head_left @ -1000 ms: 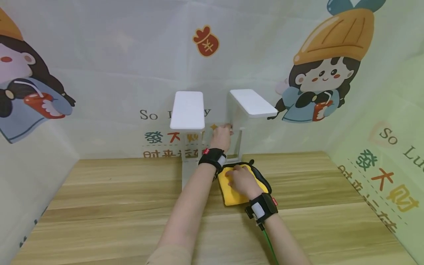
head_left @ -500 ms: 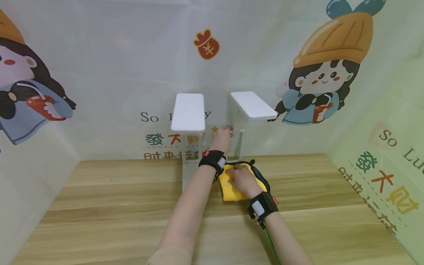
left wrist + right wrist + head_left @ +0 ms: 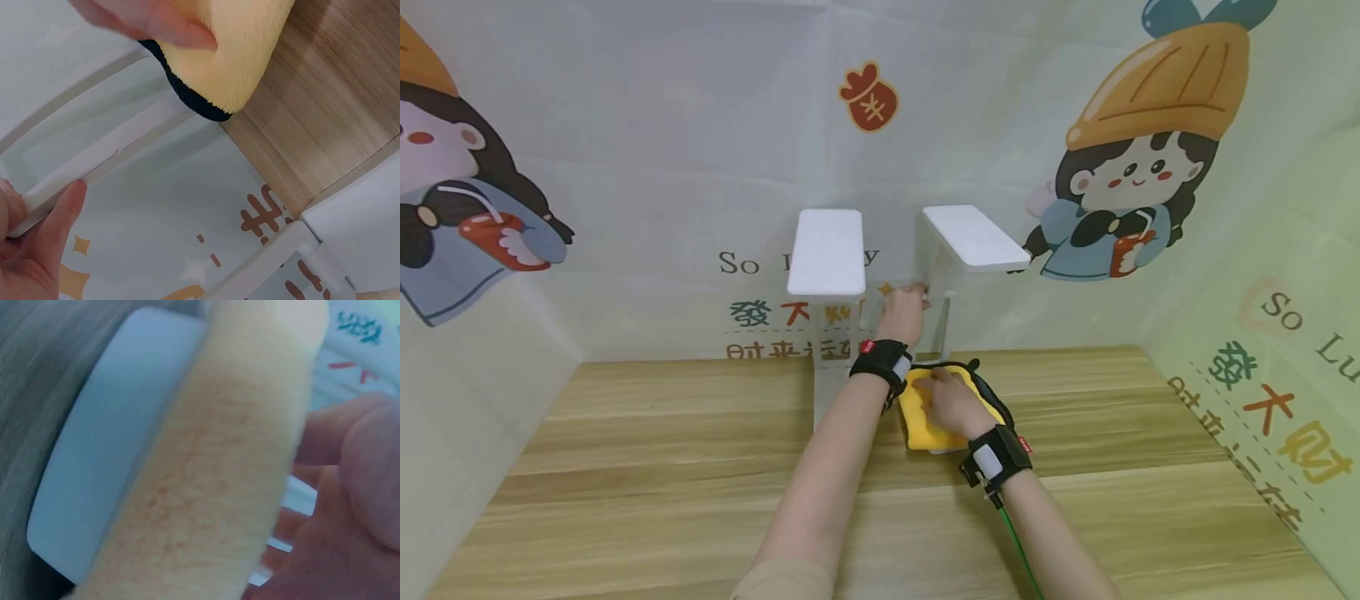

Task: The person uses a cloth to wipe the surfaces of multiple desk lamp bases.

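Note:
Two white stands with flat top plates stand at the back. My left hand (image 3: 902,315) grips a slim upright of the right stand (image 3: 976,239); in the left wrist view its thumb and fingers (image 3: 65,209) pinch the white bar (image 3: 94,156). A yellow cloth (image 3: 925,429) with a black border lies over that stand's base (image 3: 106,456). My right hand (image 3: 957,402) holds the cloth against the base from above, fingers bent on it. The cloth hides most of the base, and some right fingertips are out of sight.
The left stand (image 3: 827,252) rises just beside my left forearm. A printed cloth backdrop (image 3: 647,208) encloses the wooden tabletop (image 3: 662,483) at the back and both sides. A green cable (image 3: 1018,542) trails from the right wrist strap.
The right hand and yellow cloth have shifted slightly; the cloth's near edge has drawn back, baring a bit of the base's front edge. The left hand keeps its hold on the upright.

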The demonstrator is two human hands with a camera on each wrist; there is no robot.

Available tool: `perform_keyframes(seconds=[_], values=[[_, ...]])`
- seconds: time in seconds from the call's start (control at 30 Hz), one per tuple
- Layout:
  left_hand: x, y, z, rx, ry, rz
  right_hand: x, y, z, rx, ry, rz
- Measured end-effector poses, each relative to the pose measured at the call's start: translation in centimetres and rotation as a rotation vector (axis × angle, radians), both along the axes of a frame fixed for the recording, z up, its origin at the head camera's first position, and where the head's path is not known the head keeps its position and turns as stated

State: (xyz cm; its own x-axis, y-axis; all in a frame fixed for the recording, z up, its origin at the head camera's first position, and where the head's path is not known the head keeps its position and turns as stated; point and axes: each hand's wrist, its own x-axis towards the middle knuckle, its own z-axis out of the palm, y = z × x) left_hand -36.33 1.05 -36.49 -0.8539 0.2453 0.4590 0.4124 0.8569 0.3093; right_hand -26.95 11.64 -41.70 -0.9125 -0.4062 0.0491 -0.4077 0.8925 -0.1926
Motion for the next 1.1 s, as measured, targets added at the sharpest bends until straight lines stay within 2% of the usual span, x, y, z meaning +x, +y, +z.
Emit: perform_keyframes(seconds=[0.07,0.2,0.3,0.4,0.53,0.6,0.63,0.7,0.73,0.83,0.87,0.93,0.97,1.1], values=[[0.1,0.0,0.1,0.001,-0.001,0.005,0.0,0.0,0.0,0.023,-0.018,-0.009],[0.1,0.2,0.2,0.023,-0.018,-0.009,1.5,0.0,0.8,0.086,-0.076,-0.042],[0.0,0.2,0.2,0.027,-0.02,-0.012,2.2,0.1,1.6,0.089,-0.13,-0.051],[-0.1,0.2,0.3,0.009,-0.009,0.002,1.7,0.1,1.7,0.053,-0.187,-0.048],[0.1,0.0,0.3,0.011,-0.033,0.007,0.8,0.3,0.6,-0.013,-0.203,-0.085],[0.1,-0.1,0.2,0.014,-0.036,0.009,1.1,0.1,-0.1,-0.031,-0.163,-0.131],[0.2,-0.1,0.2,0.018,-0.032,0.009,1.5,-0.1,-0.4,-0.026,-0.12,-0.164],[0.2,0.0,0.1,0.029,-0.018,0.014,2.8,-0.6,-1.2,0.017,0.032,-0.214],[0.2,0.0,0.0,0.032,-0.008,0.017,3.4,-0.8,-1.5,0.022,0.081,-0.253],[0.2,0.1,0.0,0.041,0.002,0.014,4.4,-0.9,-2.0,0.0,0.171,-0.35],[0.2,0.2,0.0,0.039,-0.004,0.013,4.2,-0.8,-2.0,-0.021,0.164,-0.376],[0.1,0.2,0.0,0.029,-0.017,0.007,3.3,-0.4,-1.7,-0.084,0.067,-0.433],[0.1,0.2,0.0,0.026,-0.023,0.004,2.6,-0.1,-1.6,-0.103,0.048,-0.441],[0.0,0.1,0.0,0.026,-0.031,-0.002,-0.2,0.7,-1.9,-0.137,0.041,-0.398]])
